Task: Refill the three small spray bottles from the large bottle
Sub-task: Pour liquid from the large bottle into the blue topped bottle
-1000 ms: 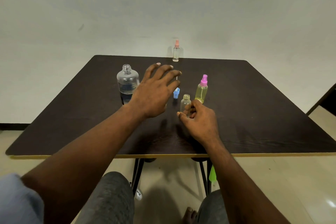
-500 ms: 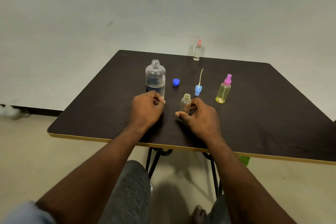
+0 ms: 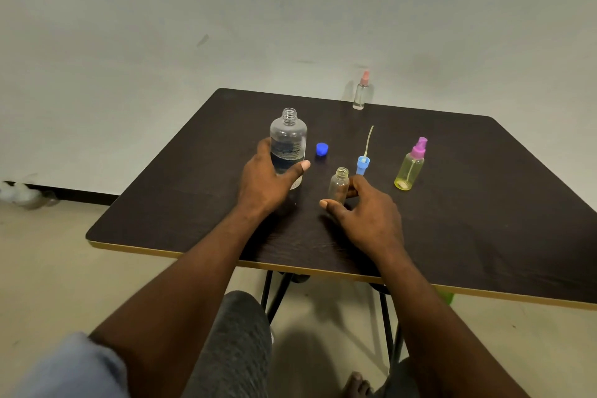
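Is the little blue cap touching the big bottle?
Apart. The head view shows a strip of dark table between the blue cap and the large bottle, which the left hand grips.

Clear glossy plastic is seen on the large bottle (image 3: 288,136) and small bottle (image 3: 338,186); the table (image 3: 484,210) is finished in matt wood grain.

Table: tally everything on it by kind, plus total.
Large bottle: 1
Small bottles: 3 (open bottle, yellow bottle, far bottle)
Blue cap: 1
Spray head: 1
Total: 6
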